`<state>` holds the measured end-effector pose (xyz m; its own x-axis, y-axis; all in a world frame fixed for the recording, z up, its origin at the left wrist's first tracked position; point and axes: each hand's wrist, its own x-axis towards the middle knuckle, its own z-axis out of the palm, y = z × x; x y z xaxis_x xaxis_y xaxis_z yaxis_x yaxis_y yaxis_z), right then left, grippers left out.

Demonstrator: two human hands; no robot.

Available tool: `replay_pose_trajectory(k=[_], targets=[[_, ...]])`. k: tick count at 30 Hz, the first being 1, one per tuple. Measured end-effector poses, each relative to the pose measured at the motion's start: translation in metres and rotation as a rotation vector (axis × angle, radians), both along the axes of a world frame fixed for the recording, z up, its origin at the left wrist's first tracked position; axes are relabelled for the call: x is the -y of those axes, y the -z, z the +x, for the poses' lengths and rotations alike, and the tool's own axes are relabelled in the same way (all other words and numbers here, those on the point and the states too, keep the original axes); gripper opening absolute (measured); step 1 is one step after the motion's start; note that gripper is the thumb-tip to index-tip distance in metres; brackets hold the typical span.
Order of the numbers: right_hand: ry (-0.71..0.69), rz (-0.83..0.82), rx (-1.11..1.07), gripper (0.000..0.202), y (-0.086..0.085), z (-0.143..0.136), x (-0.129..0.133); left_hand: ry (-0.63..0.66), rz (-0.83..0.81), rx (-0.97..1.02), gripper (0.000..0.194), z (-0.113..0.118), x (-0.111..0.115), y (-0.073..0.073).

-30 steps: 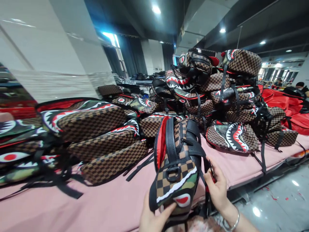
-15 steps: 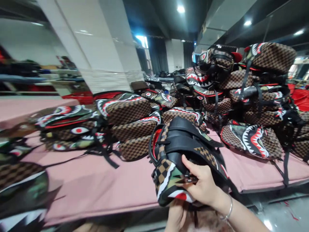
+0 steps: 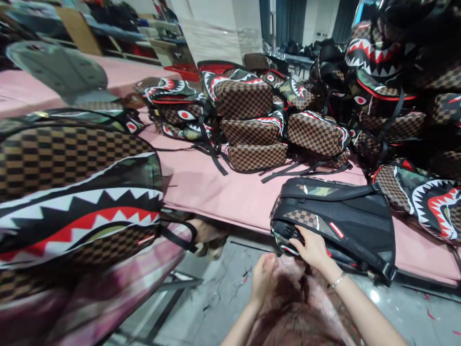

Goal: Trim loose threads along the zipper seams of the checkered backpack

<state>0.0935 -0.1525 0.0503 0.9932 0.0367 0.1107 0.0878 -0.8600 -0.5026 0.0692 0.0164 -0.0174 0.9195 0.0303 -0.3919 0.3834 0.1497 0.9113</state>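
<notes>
One backpack [image 3: 334, 223], upright in both hands a second ago, now lies flat on the worktop [image 3: 230, 197], your right hand [image 3: 312, 247] gripping its end, your left hand [image 3: 262, 281] loosely curled, empty.

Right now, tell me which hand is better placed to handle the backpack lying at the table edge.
Right. The right hand already rests on the near end of the backpack, which lies straps-up on the pink table. The left hand hangs below the table edge, touching nothing I can make out.
</notes>
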Motion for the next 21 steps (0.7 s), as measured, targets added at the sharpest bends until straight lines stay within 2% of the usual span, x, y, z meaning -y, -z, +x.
replay_pose_trajectory(k=[4,8,13,16,21], targets=[[-0.020,-0.009,-0.016,0.029,0.001,-0.006,-0.011,-0.101,0.136,0.197,0.040,0.032,-0.007,-0.002],[-0.080,-0.089,0.045,0.022,0.009,-0.005,-0.017,-0.063,0.222,0.296,0.032,0.057,-0.001,-0.004],[-0.139,-0.201,0.071,0.021,0.016,0.000,-0.019,-0.019,0.296,0.339,0.016,0.071,0.000,-0.006],[-0.150,-0.247,0.054,0.018,0.016,0.002,-0.022,-0.002,0.268,0.318,0.017,0.073,-0.001,-0.004],[-0.177,-0.310,0.036,0.017,0.012,0.005,-0.028,0.003,0.111,0.216,0.027,0.074,0.004,0.004]])
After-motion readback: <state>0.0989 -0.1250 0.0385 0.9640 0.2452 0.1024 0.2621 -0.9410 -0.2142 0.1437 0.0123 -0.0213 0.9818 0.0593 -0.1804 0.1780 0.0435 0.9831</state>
